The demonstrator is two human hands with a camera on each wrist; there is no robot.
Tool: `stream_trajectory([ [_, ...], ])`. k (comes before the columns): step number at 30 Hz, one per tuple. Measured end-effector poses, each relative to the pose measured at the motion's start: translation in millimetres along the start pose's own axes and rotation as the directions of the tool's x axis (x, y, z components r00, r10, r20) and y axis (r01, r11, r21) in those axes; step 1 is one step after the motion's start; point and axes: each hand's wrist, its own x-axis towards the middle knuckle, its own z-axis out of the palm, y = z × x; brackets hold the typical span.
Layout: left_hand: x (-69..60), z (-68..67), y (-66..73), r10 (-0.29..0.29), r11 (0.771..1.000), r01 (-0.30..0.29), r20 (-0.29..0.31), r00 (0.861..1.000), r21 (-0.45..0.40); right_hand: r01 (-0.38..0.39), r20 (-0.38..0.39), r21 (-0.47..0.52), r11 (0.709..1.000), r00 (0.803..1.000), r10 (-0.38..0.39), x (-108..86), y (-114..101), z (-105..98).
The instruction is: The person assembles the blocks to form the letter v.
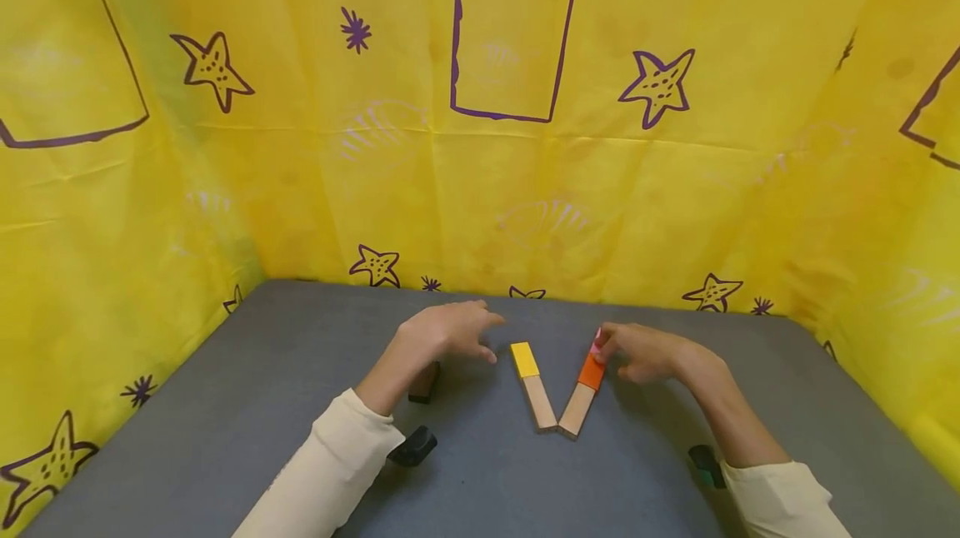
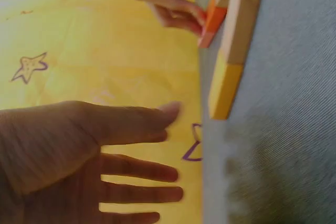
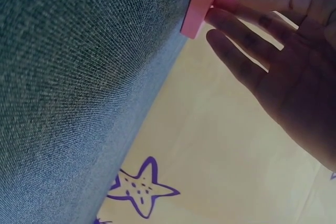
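Note:
Four-sided wooden blocks lie end to end in a V on the grey table. Its left arm is a yellow block [image 1: 525, 361] and a plain wood block [image 1: 538, 405]; its right arm is another plain block [image 1: 577, 411], an orange block [image 1: 591, 373] and a pink block [image 3: 198, 10]. My right hand [image 1: 651, 352] touches the pink block with its fingertips, fingers mostly straight. Left of the yellow block, my left hand [image 1: 444, 333] hovers with fingers spread, holding nothing. A dark brown block [image 1: 422, 388] is partly hidden beneath the left wrist.
Yellow cloth [image 1: 420, 188] printed with purple stars and frames surrounds the table [image 1: 255, 405] at the back and sides. A dark wrist device [image 1: 412, 446] sits by the left cuff and another [image 1: 707, 466] by the right.

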Motion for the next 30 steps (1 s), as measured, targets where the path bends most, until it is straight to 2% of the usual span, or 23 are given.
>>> stream_trajectory([
  [2,-6.5,-3.5,-2.0,-0.038,0.999,0.037,0.061,0.997,0.015,0.003,-0.001,0.000,1.000,1.000,-0.003,-1.3,1,0],
  [5,-15.2,-8.9,-6.8,-0.104,0.994,0.099,0.155,0.982,0.040,0.003,-0.003,0.001,1.000,1.000,-0.003,-2.4,1,0],
  [8,-19.4,-12.5,-14.8,-0.143,0.989,0.134,0.199,0.969,0.058,0.011,-0.011,-0.004,1.000,1.000,-0.011,-2.5,1,0],
  [11,-20.1,-13.7,-23.4,-0.152,0.988,0.146,0.216,0.964,0.045,0.027,-0.016,-0.011,1.000,1.000,-0.027,-2.0,2,0],
  [17,-19.5,-11.6,-34.6,-0.188,0.982,0.188,0.250,0.950,0.022,0.007,-0.003,-0.008,1.000,1.000,-0.007,-1.4,-1,-2],
  [23,-19.3,-10.2,-35.4,-0.223,0.975,0.215,0.252,0.942,0.059,-0.023,0.007,-0.002,1.000,1.000,0.023,-0.1,-3,-3],
  [27,-16.4,-5.6,-34.1,-0.268,0.963,0.250,0.260,0.927,0.102,-0.029,0.013,0.003,1.000,0.999,0.029,0.9,-2,-2],
  [30,-12.6,-2.4,-33.7,-0.276,0.960,0.250,0.274,0.921,0.124,-0.032,0.014,0.006,0.999,0.999,0.032,0.6,-2,-1],
])
